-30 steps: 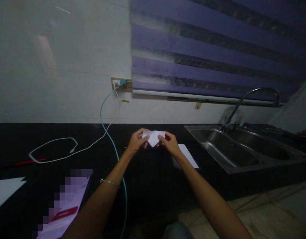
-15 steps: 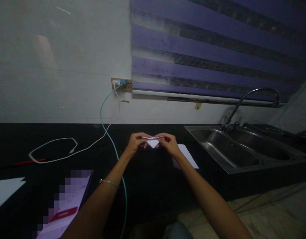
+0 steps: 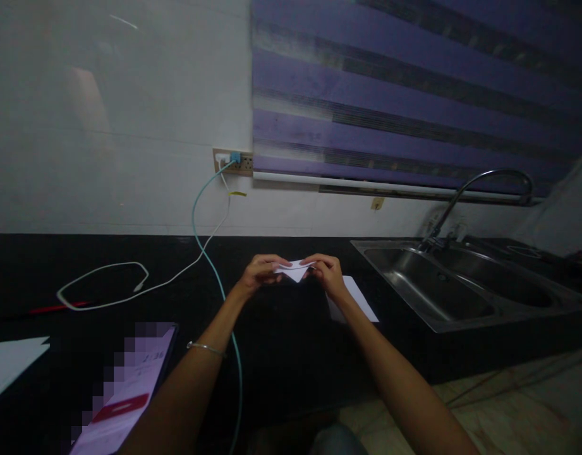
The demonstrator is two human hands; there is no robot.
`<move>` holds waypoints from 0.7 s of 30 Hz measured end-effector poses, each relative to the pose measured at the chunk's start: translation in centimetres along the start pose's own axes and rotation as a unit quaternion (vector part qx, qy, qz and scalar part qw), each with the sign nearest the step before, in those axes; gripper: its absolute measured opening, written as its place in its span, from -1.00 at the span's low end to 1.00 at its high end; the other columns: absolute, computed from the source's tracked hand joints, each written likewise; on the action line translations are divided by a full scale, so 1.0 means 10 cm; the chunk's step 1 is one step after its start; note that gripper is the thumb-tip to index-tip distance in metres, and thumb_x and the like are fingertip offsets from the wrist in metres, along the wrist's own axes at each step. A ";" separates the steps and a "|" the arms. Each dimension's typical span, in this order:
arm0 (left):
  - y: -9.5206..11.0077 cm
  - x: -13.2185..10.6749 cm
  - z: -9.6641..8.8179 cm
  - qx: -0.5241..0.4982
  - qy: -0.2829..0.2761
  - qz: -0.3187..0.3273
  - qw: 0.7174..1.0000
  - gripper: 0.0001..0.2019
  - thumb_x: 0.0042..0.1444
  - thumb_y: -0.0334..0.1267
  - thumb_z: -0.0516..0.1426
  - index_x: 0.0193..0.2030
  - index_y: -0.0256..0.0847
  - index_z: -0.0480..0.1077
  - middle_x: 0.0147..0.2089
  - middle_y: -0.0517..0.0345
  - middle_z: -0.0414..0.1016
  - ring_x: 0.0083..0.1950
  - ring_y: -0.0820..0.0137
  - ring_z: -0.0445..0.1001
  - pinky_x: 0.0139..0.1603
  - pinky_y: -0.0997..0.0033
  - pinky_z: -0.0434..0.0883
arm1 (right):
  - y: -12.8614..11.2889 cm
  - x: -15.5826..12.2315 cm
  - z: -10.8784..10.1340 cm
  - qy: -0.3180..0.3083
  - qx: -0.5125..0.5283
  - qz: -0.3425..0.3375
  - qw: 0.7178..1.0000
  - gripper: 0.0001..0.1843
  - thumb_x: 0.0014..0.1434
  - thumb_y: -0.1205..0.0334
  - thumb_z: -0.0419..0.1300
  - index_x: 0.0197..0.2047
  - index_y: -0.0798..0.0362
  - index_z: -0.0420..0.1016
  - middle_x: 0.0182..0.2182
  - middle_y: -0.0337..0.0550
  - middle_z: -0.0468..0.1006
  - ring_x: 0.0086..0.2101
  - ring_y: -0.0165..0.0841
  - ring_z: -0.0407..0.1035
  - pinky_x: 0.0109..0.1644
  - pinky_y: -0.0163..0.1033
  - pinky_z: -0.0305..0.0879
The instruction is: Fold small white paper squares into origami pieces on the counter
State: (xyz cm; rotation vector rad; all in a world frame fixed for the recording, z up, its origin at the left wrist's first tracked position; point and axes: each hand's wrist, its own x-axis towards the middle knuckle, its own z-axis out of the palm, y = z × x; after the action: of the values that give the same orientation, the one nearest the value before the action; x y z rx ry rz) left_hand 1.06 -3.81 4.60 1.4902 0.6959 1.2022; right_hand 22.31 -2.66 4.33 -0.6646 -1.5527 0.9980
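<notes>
A small piece of folded white paper (image 3: 296,270) is held up above the black counter, its lower part coming to a point. My left hand (image 3: 261,272) pinches its left end between thumb and fingers. At the opposite end, my right hand (image 3: 327,272) grips the paper the same way. A bracelet (image 3: 205,347) circles my left wrist. Just behind my right wrist, a white sheet of paper (image 3: 359,300) lies flat on the counter, partly covered by the forearm.
A steel double sink (image 3: 435,287) with a curved tap (image 3: 461,193) is set in at right. Teal cable (image 3: 218,278) and white cable (image 3: 177,276) run from the wall socket (image 3: 243,163). At left lie a lit tablet-like screen (image 3: 124,404), white paper (image 3: 11,360) and a red pen-like object (image 3: 54,308).
Both hands have shifted slightly right and a little apart with the folded paper. Its upper face shows more, and the point below has changed its angle.
</notes>
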 end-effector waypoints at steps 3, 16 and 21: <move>0.00 0.01 0.03 0.049 0.014 0.005 0.999 -0.73 -0.01 -0.12 0.19 -0.30 -0.28 0.57 -0.58 0.11 0.41 -0.60 0.50 0.30 -0.63 0.56 0.10 | -0.03 -0.01 -0.01 -0.013 0.017 0.007 1.000 -0.67 0.12 0.07 0.10 -0.36 0.10 0.60 -0.37 -0.06 0.58 -0.50 -0.34 0.43 -0.39 -0.21 0.36; 0.01 0.02 0.12 0.057 0.039 0.056 0.996 -0.54 -0.15 -0.28 0.32 -0.07 -0.19 0.32 -0.40 0.16 0.50 -0.39 0.38 0.48 -0.42 0.51 0.33 | -0.02 0.01 0.05 0.014 -0.034 0.022 0.999 -0.56 0.04 0.09 0.28 -0.01 -0.04 0.33 -0.51 -0.29 0.47 -0.53 -0.37 0.38 -0.40 -0.26 0.33; -0.01 0.02 0.12 0.060 -0.015 0.004 0.998 -0.68 -0.01 -0.16 0.24 -0.12 -0.20 0.36 -0.40 0.17 0.45 -0.46 0.44 0.39 -0.48 0.53 0.29 | -0.04 0.00 0.04 -0.026 -0.045 0.034 0.998 -0.62 0.05 0.12 0.27 -0.07 -0.04 0.31 -0.52 -0.30 0.44 -0.51 -0.37 0.37 -0.42 -0.29 0.28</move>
State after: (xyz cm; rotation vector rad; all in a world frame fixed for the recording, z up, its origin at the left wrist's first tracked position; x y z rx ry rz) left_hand 2.29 -4.01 4.65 1.6088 0.7536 1.1583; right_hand 21.97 -2.99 4.66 -0.7650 -1.6376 1.0078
